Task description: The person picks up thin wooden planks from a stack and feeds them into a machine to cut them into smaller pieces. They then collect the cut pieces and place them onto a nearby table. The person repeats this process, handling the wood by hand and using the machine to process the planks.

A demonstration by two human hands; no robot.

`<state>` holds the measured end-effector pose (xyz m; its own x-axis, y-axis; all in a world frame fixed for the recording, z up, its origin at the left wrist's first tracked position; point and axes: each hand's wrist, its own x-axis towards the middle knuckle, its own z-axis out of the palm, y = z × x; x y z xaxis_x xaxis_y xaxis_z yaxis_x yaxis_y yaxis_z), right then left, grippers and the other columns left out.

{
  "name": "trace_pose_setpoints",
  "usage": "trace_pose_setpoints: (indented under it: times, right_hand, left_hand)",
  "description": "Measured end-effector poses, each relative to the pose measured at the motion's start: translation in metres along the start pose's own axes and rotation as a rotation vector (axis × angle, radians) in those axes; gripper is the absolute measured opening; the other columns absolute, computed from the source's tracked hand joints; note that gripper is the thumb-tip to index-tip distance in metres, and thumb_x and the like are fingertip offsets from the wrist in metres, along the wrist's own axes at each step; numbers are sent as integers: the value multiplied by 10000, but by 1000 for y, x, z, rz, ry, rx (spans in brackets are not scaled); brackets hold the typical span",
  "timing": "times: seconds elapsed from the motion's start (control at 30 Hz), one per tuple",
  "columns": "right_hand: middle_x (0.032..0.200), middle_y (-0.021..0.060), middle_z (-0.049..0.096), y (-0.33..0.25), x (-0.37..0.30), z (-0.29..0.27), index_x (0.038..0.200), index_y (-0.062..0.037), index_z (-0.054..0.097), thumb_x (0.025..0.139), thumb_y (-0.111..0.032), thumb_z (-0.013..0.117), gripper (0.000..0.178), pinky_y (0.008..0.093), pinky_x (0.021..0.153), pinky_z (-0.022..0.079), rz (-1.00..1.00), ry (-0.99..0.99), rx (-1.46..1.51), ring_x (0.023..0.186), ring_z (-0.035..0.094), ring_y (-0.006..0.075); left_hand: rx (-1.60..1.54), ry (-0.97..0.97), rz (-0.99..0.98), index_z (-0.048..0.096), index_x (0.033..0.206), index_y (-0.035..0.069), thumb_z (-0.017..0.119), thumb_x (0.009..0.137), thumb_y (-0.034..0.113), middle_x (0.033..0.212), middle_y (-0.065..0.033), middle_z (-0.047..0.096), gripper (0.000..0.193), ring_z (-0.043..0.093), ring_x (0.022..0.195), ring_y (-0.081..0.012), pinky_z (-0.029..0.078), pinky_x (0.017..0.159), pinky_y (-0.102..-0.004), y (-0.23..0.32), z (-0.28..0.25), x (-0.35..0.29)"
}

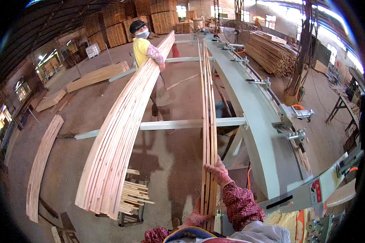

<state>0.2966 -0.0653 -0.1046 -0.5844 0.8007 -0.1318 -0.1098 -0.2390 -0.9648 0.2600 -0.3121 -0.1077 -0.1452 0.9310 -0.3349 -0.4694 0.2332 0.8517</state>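
Note:
A narrow bundle of long wooden strips (207, 121) runs away from me along the left side of a pale green machine bed (253, 97). My right hand (219, 171) is closed around the strips from the right, its fingers reaching over their top. Nearer to my body, my left hand (195, 218) grips the same bundle from the left, close to its near end. The strips lie across a pale metal crossbar (170, 124). Left of them, a wide stack of planks (121, 133) also rests on the crossbars. Patterned red sleeves cover my forearms.
A masked co-worker (142, 48) in a yellow top stands beyond the wide stack, one hand on it. Clamps (298, 134) line the machine's right side. Short sticks (134, 196) sit on a low stand below the stack. More timber (42, 166) lies at left.

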Motion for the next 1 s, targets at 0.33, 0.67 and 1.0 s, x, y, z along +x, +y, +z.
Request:
trace_pose_setpoints:
  times: [0.33,0.67,1.0]
  right_hand:
    - [1180,59,563,53,27,-6,1488,-156,243,824,-116,758,841,297,787,523,92,-1,114,960,574,163]
    - [1238,128,583,51,183,-18,1535,-88,87,791,-217,791,1033,303,879,500,96,-29,-107,1053,590,187]
    - [1288,238,546,-23,400,40,1364,-4,440,758,-709,629,949,425,957,495,303,31,-1332,1198,560,344]
  left_hand:
    - [-188,114,-46,114,1544,113,864,663,55,1398,-93,480,1159,507,1236,-211,406,1038,-356,-36,-22,21]
    - [-43,90,-93,204,1523,114,854,653,60,1332,-89,542,1088,542,1202,-230,414,1029,-368,57,-52,139]
    - [-17,86,-76,222,1515,129,837,703,120,1276,-101,551,1019,571,1099,-224,476,948,-362,123,-165,339]
